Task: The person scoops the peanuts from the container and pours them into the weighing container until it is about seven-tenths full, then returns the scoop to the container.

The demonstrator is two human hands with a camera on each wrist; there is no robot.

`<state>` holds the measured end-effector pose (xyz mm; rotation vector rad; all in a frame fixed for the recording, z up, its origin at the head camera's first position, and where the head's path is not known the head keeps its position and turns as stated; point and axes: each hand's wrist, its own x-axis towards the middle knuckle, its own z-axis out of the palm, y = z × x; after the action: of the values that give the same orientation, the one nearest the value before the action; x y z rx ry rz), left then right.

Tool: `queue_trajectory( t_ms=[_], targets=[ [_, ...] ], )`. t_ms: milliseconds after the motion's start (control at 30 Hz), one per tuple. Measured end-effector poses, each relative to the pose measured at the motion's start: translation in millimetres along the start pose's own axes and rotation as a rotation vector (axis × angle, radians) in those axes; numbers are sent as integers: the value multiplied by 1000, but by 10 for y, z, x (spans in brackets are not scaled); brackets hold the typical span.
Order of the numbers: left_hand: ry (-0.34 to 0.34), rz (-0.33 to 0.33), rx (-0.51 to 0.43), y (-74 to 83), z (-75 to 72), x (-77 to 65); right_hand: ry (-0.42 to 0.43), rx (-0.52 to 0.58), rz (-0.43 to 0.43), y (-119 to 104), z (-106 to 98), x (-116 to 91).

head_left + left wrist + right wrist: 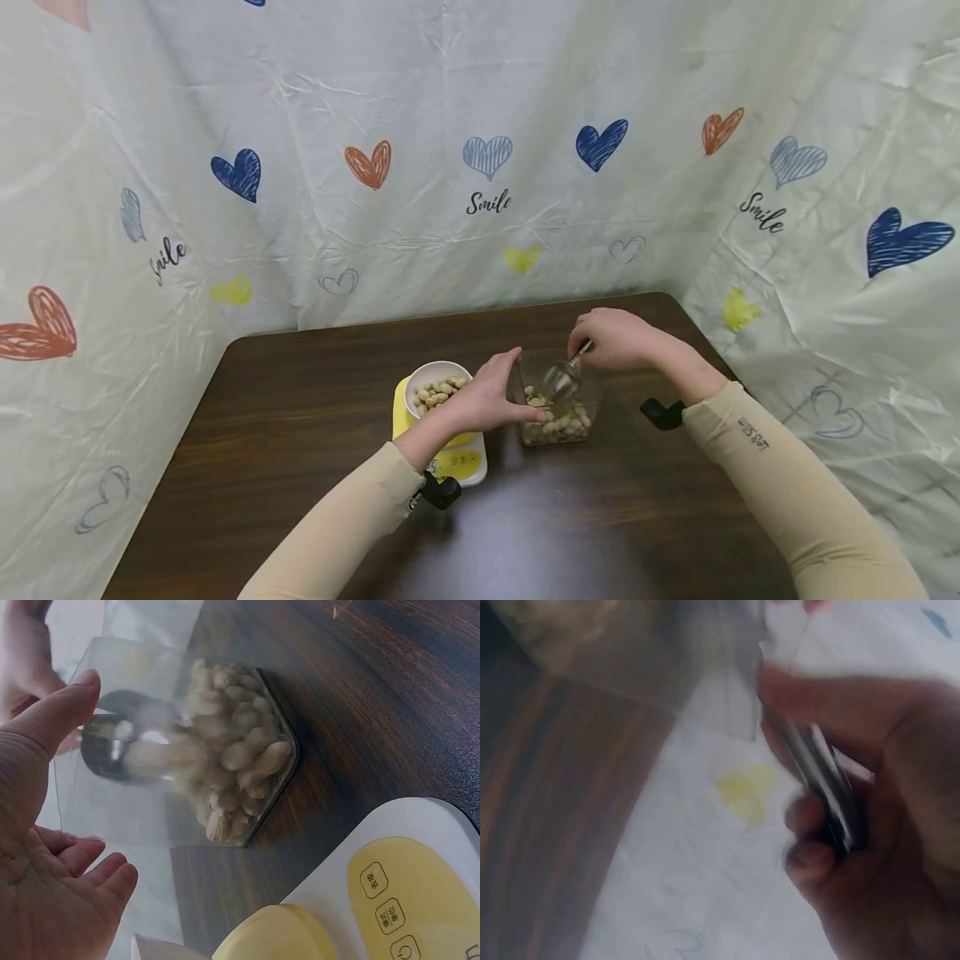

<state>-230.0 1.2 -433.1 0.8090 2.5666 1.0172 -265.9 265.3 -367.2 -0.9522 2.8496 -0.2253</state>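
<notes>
A clear square container (592,408) holds unshelled peanuts (240,742) heaped at its bottom. My right hand (615,337) grips the metal handle (825,787) of a scoop (561,382), whose bowl is down inside the container near the peanuts. My left hand (487,396) is at the container's left side, thumb (64,712) against the near wall and fingers spread toward the far corner. Just left of it, a white bowl (438,367) with more peanuts stands on a yellow and white kitchen scale (468,467), partly hidden by the left wrist.
Under everything is a dark wooden table (315,400). A white curtain (420,233) printed with hearts hangs behind and beside it. Black wrist cameras (663,414) sit on both sleeves. In the left wrist view, the scale's buttons (390,915) lie close to the container.
</notes>
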Motion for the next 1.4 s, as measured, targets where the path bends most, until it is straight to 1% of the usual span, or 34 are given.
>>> queue_trajectory(
  t_ms=[67, 133, 300, 400, 533, 633, 867, 1133, 1233, 1400],
  targets=[
    [2, -2, 2, 5, 3, -2, -36, 59, 14, 6, -1, 5],
    [6, -3, 7, 3, 1, -1, -59, 95, 8, 7, 9, 21],
    [12, 4, 2, 8, -17, -3, -51, 122, -14, 9, 19, 44],
    [13, 4, 0, 7, -15, -6, -51, 179, 26, 35, 7, 19],
    [13, 2, 5, -1, -3, -9, -72, 320, 116, 104, -6, -42],
    [18, 8, 5, -8, 4, -3, -77, 380, 141, 161, -14, -67],
    [18, 9, -6, -22, 30, 11, -45, 459, 103, 294, -31, -87],
    [30, 19, 4, 1, 39, 22, -13, 526, 116, 401, -35, -122],
    [32, 19, 6, 6, 37, 23, -21, 542, 110, 411, -35, -124],
    [25, 17, 10, -8, 30, 27, -60, 568, 102, 431, -5, -118]
  ],
)
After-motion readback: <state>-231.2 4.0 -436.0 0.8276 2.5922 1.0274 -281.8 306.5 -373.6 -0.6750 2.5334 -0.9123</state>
